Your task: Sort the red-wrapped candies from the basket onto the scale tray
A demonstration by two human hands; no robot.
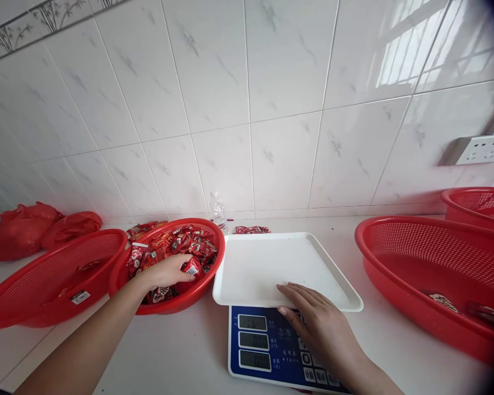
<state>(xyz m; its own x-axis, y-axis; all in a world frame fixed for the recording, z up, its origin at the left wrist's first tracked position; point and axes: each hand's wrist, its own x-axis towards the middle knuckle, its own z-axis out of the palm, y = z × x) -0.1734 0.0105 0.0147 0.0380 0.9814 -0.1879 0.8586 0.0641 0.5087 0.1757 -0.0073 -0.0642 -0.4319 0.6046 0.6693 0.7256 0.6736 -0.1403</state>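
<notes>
My left hand (173,271) reaches into a red basket (208,288) heaped with small red snack packets (160,253). Its thumb and fingers close around one red snack packet (192,266) with a barcode on it, at the right side of the heap. A white tray (267,263) sits on top of a blue digital scale (280,351). My right hand (313,315) lies over the tray's front edge, fingers stretched out and holding nothing. Its thumb hangs over the scale's panel and covers some of the keys.
Left of the filled basket stands another red basket (57,304), with red plastic bags (33,227) behind it. A large red basket (420,329) with a few items inside is on the right. A clear bottle (217,211) and red packets (252,230) lie near the tiled wall.
</notes>
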